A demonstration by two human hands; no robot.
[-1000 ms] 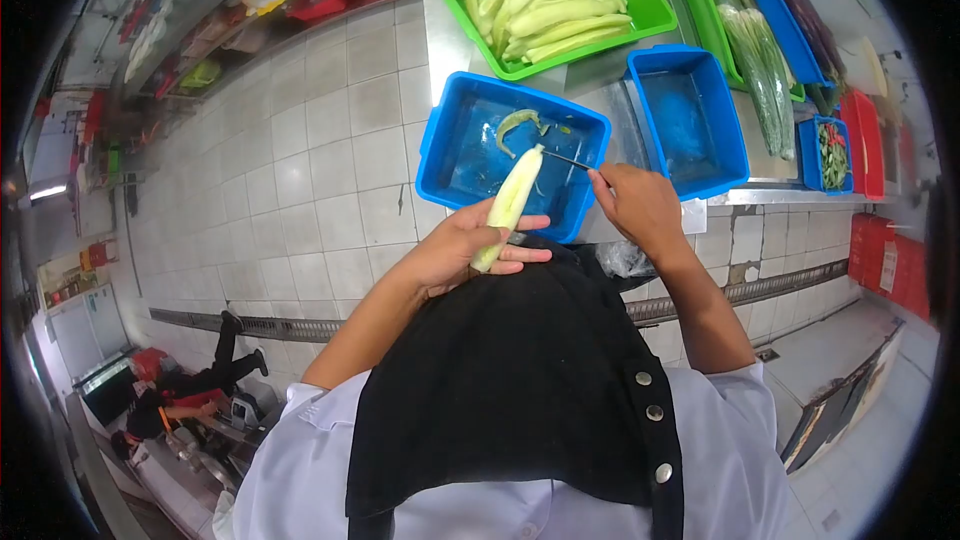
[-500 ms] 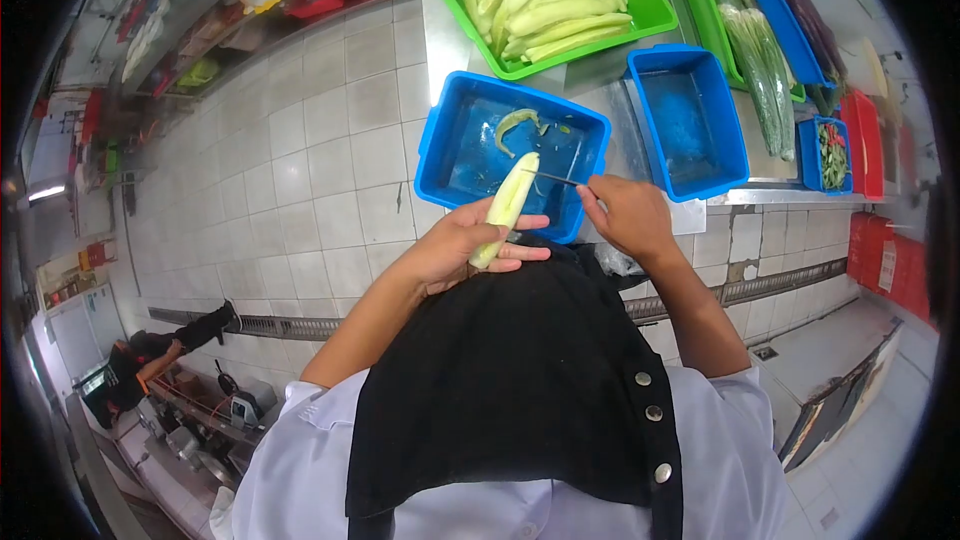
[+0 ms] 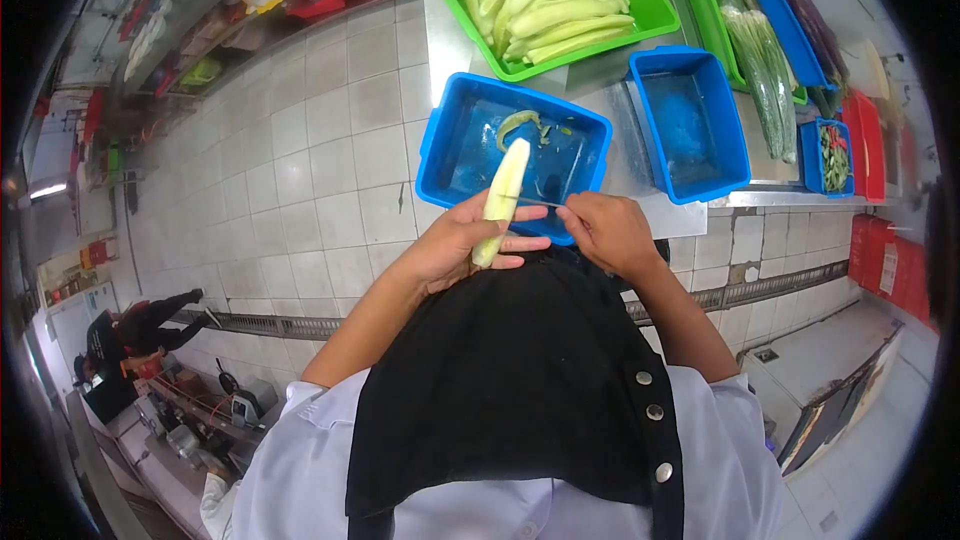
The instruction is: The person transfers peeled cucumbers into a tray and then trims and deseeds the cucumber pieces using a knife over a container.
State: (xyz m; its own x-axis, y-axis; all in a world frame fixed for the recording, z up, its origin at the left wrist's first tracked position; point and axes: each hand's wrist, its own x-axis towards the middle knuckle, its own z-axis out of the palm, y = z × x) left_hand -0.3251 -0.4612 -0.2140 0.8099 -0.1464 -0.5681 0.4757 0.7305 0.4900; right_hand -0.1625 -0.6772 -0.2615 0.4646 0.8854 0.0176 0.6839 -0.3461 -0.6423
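Peeled pale-green vegetable [image 3: 508, 185] sits tilted across the near edge of the blue tub [image 3: 463, 155], upper end over the tub, lower end by the black apron [image 3: 500, 370]. Left hand [image 3: 450, 245] has it in a narrow hold near the lower end, thumb on top, the other fingers spread out beneath and past it. Right hand [image 3: 612, 232], at the tub's near right corner, is closed on a thin tool [image 3: 535, 202] reaching left to mid-vegetable; can't tell how deep it bites, if at all. Main risk, my read: tool runs toward the left thumb or those spread fingers, from too much push or a skid on the smooth flesh. Second: vegetable pivots or slips, since only the lower end is held; a snap there is possible if it's pressed hard mid-length. Curled scrap [image 3: 518, 120] lies inside the tub. Beyond the tub, green tray [image 3: 655, 0] with a pile of similar pale vegetables [image 3: 560, 15]; right of the tub, a second blue tub [image 3: 690, 120].
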